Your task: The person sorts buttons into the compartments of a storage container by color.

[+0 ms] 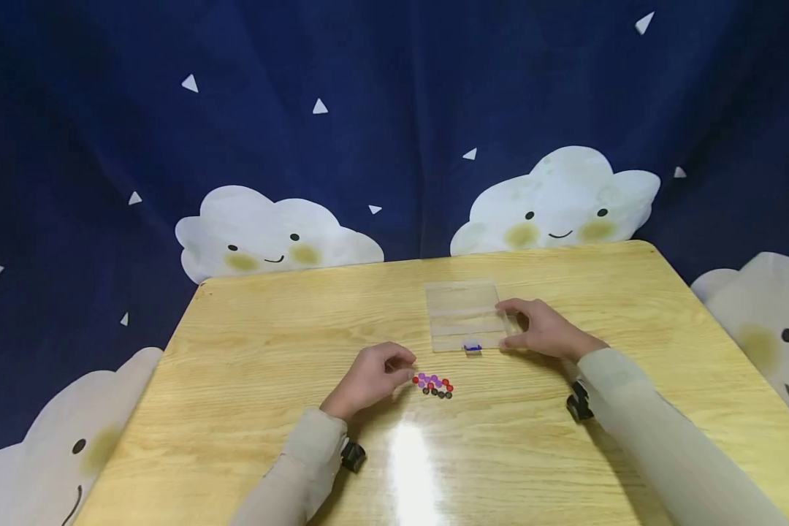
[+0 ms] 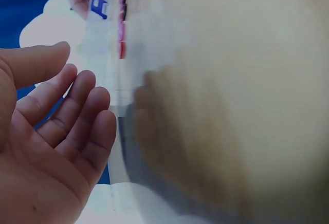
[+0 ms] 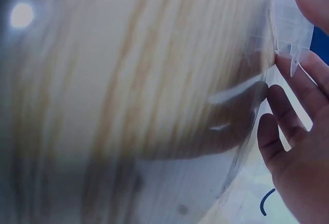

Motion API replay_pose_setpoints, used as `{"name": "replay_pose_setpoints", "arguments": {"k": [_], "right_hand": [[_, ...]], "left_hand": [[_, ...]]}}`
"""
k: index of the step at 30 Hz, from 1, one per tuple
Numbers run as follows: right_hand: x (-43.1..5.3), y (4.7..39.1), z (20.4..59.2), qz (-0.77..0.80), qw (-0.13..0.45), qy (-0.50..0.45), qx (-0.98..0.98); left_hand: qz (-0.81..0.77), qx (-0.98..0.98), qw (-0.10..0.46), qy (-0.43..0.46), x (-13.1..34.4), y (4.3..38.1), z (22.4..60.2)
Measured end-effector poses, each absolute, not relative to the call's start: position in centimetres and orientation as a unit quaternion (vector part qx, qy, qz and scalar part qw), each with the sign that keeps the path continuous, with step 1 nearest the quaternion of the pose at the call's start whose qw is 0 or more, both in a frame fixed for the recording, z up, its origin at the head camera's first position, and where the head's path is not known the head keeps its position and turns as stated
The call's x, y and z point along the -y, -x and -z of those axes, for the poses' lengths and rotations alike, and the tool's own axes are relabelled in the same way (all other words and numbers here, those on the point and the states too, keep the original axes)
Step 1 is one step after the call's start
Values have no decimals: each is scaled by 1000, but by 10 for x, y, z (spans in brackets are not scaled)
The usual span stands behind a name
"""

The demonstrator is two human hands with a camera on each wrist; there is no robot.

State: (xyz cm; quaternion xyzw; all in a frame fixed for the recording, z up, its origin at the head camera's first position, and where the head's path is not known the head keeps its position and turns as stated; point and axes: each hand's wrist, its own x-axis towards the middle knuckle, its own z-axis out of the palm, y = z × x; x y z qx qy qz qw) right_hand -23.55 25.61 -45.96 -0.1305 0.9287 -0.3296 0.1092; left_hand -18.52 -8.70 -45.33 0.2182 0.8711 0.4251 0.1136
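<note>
A flat clear plastic box (image 1: 462, 321) with a blue latch (image 1: 473, 348) on its front edge lies on the table. My right hand (image 1: 542, 330) holds it at the right side, thumb by the front corner and fingers farther back along the edge. In the right wrist view, the fingers of the right hand (image 3: 303, 106) meet the clear plastic (image 3: 290, 23). Small round red, purple and black beads (image 1: 434, 383) lie in a cluster before the box. Just left of them is my left hand (image 1: 371, 376), its fingers loosely bent with nothing visible in them.
The wooden table (image 1: 289, 321) reaches back to a dark blue curtain (image 1: 394, 131) with white clouds and triangles. A bright glare lies on the wood near the front. Dark wrist cameras (image 1: 353, 454) sit under both sleeves.
</note>
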Motion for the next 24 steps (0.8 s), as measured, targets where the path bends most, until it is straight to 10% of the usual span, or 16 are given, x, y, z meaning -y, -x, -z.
{"name": "replay_pose_setpoints", "arguments": {"k": [24], "right_hand": [[-255, 236, 457, 321, 116, 129, -931]], "left_hand": [[-368, -894, 150, -209, 82, 192, 460]]}}
